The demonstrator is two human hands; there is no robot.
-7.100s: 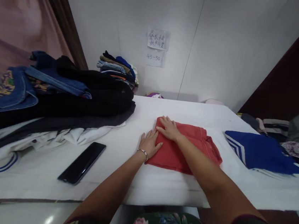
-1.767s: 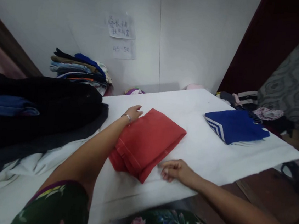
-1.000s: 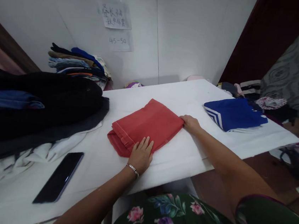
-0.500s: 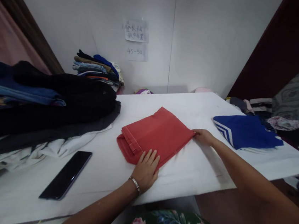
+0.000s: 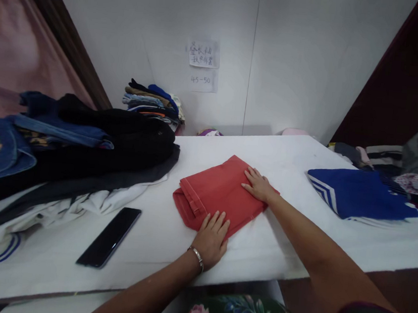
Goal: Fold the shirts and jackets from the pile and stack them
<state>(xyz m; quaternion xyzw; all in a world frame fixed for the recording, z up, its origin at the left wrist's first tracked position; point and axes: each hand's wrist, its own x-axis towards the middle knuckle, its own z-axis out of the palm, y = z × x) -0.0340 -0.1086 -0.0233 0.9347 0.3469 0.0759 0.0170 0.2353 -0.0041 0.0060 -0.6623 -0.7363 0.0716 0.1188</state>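
Note:
A folded red pair of pants (image 5: 215, 187), with a stitched waistband at its left end, lies on the white table in front of me. My left hand (image 5: 212, 239) rests flat on its near edge, fingers stretched forward. On the upper right part of the cloth lies my right hand (image 5: 258, 185), palm down with the fingers spread. Neither hand grips the fabric. The folds hang together in a compact, slightly slanted bundle, and its underside is hidden.
A black phone (image 5: 109, 237) lies left of my hands. Behind it is a heap of dark clothes (image 5: 128, 138) with jeans (image 5: 4, 145) on top. A folded blue garment (image 5: 362, 195) with white stripes sits to the right. Stacked clothes (image 5: 153, 102) stand against the wall.
My right hand has let go of the right corner of the red pants and moved left onto their top, fingers now spread flat. My left hand stays at the near edge. The view has shifted slightly.

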